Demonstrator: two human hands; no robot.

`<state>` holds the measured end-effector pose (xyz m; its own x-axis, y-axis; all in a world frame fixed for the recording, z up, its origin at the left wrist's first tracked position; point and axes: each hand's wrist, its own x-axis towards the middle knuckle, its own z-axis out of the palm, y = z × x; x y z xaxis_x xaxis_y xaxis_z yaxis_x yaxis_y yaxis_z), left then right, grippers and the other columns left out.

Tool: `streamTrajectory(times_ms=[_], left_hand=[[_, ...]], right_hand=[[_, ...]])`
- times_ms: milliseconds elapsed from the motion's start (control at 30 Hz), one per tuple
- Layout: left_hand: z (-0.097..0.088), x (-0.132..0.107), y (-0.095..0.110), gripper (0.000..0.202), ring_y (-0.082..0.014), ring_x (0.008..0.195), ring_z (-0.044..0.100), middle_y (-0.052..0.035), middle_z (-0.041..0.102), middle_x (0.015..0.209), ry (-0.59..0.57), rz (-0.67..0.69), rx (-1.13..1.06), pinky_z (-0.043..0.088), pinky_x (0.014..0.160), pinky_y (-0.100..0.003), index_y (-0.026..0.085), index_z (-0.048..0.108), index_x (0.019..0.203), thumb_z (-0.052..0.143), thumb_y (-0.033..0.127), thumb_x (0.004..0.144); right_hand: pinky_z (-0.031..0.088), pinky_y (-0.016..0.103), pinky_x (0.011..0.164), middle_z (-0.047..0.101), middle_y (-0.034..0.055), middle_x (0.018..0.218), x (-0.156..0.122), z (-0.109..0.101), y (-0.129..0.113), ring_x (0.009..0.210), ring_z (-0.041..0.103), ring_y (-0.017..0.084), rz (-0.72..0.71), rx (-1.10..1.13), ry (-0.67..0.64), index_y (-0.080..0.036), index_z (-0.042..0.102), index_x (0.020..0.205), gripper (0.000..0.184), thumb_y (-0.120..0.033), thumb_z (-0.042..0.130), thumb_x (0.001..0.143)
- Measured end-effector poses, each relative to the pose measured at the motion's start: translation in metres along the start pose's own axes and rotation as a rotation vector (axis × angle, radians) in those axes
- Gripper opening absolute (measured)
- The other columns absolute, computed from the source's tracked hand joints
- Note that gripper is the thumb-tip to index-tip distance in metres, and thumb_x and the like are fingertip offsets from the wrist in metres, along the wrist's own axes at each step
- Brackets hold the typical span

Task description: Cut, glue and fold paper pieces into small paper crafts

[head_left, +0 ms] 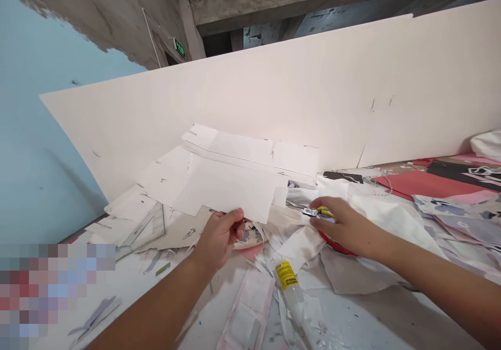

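My left hand (225,235) is closed, pinching the lower edge of a white paperboard sheet (230,188) between thumb and fingers. The sheet has crease lines, small slits and several flaps, and it is tilted up in front of the white panel. To its right, my right hand (342,227) is closed around a pair of scissors (310,212) with yellow and red on the handles. The metal blades point left, towards the sheet, and partly blend into the scraps. My palm hides most of the handles.
A glue bottle (287,277) with a yellow label lies among paper scraps in front. Clear rulers (146,227) rest at left. Red paper (426,185) and patterned sheets (457,209) lie at right. A tall white panel (282,94) stands behind.
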<state>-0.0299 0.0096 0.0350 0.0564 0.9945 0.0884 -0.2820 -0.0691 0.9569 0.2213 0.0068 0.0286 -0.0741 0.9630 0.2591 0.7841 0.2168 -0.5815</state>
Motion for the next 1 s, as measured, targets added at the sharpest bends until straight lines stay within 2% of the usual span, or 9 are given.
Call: streamTrajectory(times_ms=[33, 100, 167, 233, 400, 600, 733, 867, 1000], left_hand=[[0.003, -0.003, -0.004, 0.025, -0.0053, 0.040, 0.037, 0.0042, 0.043, 0.038, -0.020, -0.020, 0.006, 0.031, 0.045, -0.020, 0.013, 0.053, 0.048, 0.067, 0.029, 0.063], [0.008, -0.009, -0.011, 0.027, -0.0054, 0.041, 0.037, 0.0038, 0.044, 0.039, -0.113, -0.069, 0.022, 0.032, 0.047, -0.021, 0.013, 0.055, 0.049, 0.066, 0.032, 0.065], [0.010, -0.016, -0.018, 0.026, -0.0063, 0.042, 0.040, 0.0031, 0.046, 0.041, -0.210, -0.088, 0.043, 0.034, 0.050, -0.022, 0.013, 0.058, 0.054, 0.066, 0.033, 0.067], [0.010, -0.022, -0.022, 0.025, -0.0076, 0.045, 0.044, 0.0005, 0.052, 0.047, -0.269, -0.111, 0.060, 0.036, 0.052, -0.023, 0.013, 0.062, 0.059, 0.066, 0.037, 0.067], [0.013, -0.031, -0.025, 0.046, -0.0076, 0.039, 0.045, -0.0059, 0.062, 0.056, -0.472, -0.277, 0.027, 0.032, 0.043, -0.022, 0.011, 0.066, 0.060, 0.057, 0.056, 0.067], [0.014, -0.027, -0.026, 0.037, -0.0062, 0.029, 0.036, -0.0029, 0.051, 0.035, -0.211, -0.319, 0.034, 0.029, 0.037, -0.022, 0.013, 0.056, 0.038, 0.056, 0.039, 0.065], [0.014, -0.029, -0.026, 0.039, -0.0060, 0.028, 0.038, -0.0040, 0.055, 0.039, -0.196, -0.308, 0.044, 0.032, 0.039, -0.022, 0.013, 0.058, 0.039, 0.055, 0.039, 0.068], [0.018, -0.035, -0.024, 0.042, -0.0061, 0.027, 0.037, -0.0044, 0.054, 0.038, -0.205, -0.284, 0.029, 0.030, 0.038, -0.023, 0.013, 0.058, 0.037, 0.055, 0.042, 0.068], [0.023, -0.038, -0.022, 0.042, -0.0063, 0.027, 0.035, -0.0051, 0.053, 0.037, -0.180, -0.261, 0.030, 0.027, 0.036, -0.024, 0.014, 0.057, 0.037, 0.054, 0.043, 0.068]], right_hand=[[0.044, 0.037, 0.077, 0.061, 0.0056, 0.098, -0.004, 0.002, -0.007, 0.091, 0.057, 0.025, 0.001, 0.092, -0.060, -0.025, 0.055, 0.092, 0.029, -0.050, 0.043, 0.081], [0.045, 0.031, 0.068, 0.063, 0.0056, 0.089, -0.012, 0.007, -0.020, 0.079, 0.059, 0.020, 0.022, 0.596, -0.230, -0.021, 0.056, 0.084, 0.036, -0.055, 0.043, 0.082], [0.042, 0.027, 0.057, 0.062, 0.0042, 0.075, -0.017, 0.013, -0.029, 0.062, 0.056, 0.014, 0.070, 0.925, -0.274, -0.018, 0.056, 0.075, 0.037, -0.054, 0.049, 0.080], [0.038, 0.025, 0.052, 0.060, 0.0013, 0.066, -0.020, 0.020, -0.032, 0.053, 0.052, 0.011, 0.111, 1.078, -0.259, -0.017, 0.053, 0.068, 0.034, -0.049, 0.055, 0.078], [0.036, 0.023, 0.048, 0.056, -0.0034, 0.056, -0.025, 0.034, -0.031, 0.046, 0.049, 0.008, 0.128, 1.112, -0.283, -0.017, 0.050, 0.064, 0.031, -0.045, 0.055, 0.079], [0.027, 0.020, 0.039, 0.051, -0.0062, 0.044, -0.028, 0.033, -0.035, 0.035, 0.039, 0.006, 0.236, 1.105, -0.350, -0.019, 0.047, 0.063, 0.026, -0.039, 0.054, 0.077], [0.020, 0.020, 0.039, 0.044, -0.0071, 0.040, -0.027, 0.024, -0.038, 0.033, 0.029, 0.004, 0.216, 1.165, -0.406, -0.018, 0.045, 0.056, 0.029, -0.037, 0.055, 0.076], [0.015, 0.020, 0.039, 0.040, -0.0081, 0.039, -0.026, 0.017, -0.036, 0.033, 0.023, 0.002, 0.181, 1.287, -0.558, -0.016, 0.046, 0.054, 0.031, -0.036, 0.056, 0.076], [0.016, 0.021, 0.040, 0.041, -0.0068, 0.041, -0.027, 0.017, -0.034, 0.035, 0.026, 0.004, 0.113, 1.188, -0.506, -0.016, 0.047, 0.053, 0.033, -0.037, 0.056, 0.077]])
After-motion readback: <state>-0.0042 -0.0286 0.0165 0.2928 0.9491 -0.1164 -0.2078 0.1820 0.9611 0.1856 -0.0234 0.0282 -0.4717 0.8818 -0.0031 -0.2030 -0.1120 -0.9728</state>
